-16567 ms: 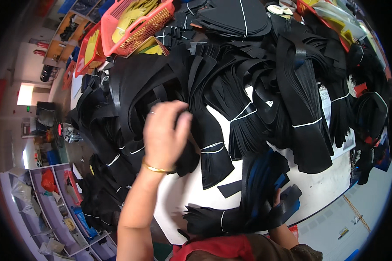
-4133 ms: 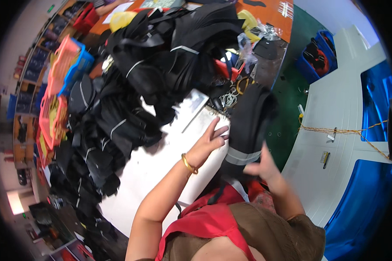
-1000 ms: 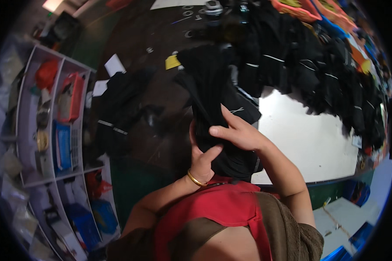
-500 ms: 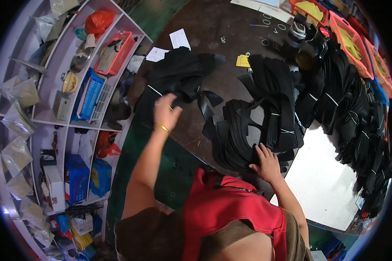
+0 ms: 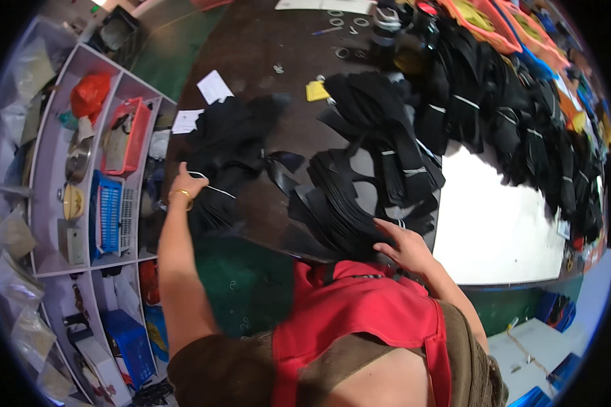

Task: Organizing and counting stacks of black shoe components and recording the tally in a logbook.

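Thumb and fingers of my left hand (image 5: 185,183) pinch a thin white tie (image 5: 214,188) at the left side of the table. The tie is pulled taut across a loose bundle of black fabric strips (image 5: 227,136). My right hand (image 5: 409,247) lies with its fingers stretched out against the near end of a second fanned stack of black strips (image 5: 336,210). Behind that stack, more black strips (image 5: 370,102) are bound by white ties. The underside of my right hand is hidden.
A white board (image 5: 499,224) lies at the right, beside several tied black bundles (image 5: 502,115). Orange baskets (image 5: 478,24) and a dark bottle (image 5: 411,51) stand at the back. White cards (image 5: 214,87) and a yellow tag (image 5: 316,91) lie on the dark table (image 5: 278,41). Shelves (image 5: 41,224) stand left.
My left hand has gone from hovering over the left bundle to gripping its white tie, now pulled out longer. My right hand stays at the stack. The whole view has shifted.
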`<state>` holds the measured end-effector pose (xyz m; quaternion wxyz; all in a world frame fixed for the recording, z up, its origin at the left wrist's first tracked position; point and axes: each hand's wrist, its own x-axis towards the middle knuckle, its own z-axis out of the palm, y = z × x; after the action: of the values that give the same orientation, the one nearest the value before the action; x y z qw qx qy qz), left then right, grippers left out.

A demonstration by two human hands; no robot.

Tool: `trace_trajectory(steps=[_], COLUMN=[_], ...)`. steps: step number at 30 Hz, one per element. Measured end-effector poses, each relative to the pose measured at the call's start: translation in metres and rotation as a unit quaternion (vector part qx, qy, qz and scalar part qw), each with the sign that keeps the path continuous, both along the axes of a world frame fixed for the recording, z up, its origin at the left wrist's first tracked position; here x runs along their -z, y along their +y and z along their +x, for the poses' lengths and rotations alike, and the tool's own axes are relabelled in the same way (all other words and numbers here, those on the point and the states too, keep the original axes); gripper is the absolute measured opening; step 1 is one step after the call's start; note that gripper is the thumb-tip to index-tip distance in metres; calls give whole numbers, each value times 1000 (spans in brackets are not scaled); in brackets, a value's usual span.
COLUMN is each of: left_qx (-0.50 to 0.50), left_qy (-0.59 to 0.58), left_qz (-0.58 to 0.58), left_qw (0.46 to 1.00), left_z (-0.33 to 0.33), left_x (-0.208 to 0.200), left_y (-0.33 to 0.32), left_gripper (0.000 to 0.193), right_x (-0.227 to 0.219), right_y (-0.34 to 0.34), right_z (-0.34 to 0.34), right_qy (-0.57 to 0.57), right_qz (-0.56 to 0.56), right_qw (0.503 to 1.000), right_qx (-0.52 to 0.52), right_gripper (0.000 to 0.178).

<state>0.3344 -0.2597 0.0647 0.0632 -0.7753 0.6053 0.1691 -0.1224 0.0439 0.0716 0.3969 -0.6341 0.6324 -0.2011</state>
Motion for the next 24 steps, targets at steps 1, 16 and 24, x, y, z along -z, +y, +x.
trace_trajectory(steps=[1, 16, 24], left_qx=[15, 130, 30], left_qy=[29, 661, 605], left_qz=[-4, 311, 534], left_qw=[999, 670, 589], left_z=[14, -256, -393], left_x=[-11, -127, -6], left_y=[1, 168, 241], left_gripper=[102, 49, 81], right_x=[0, 15, 12], right_y=[-1, 1, 47], right_z=[1, -40, -166], right_qy=[-20, -788, -780], right_qz=[5, 157, -2], right_qw=[1000, 596, 565], right_qx=[-22, -2, 270], right_gripper=[54, 70, 53])
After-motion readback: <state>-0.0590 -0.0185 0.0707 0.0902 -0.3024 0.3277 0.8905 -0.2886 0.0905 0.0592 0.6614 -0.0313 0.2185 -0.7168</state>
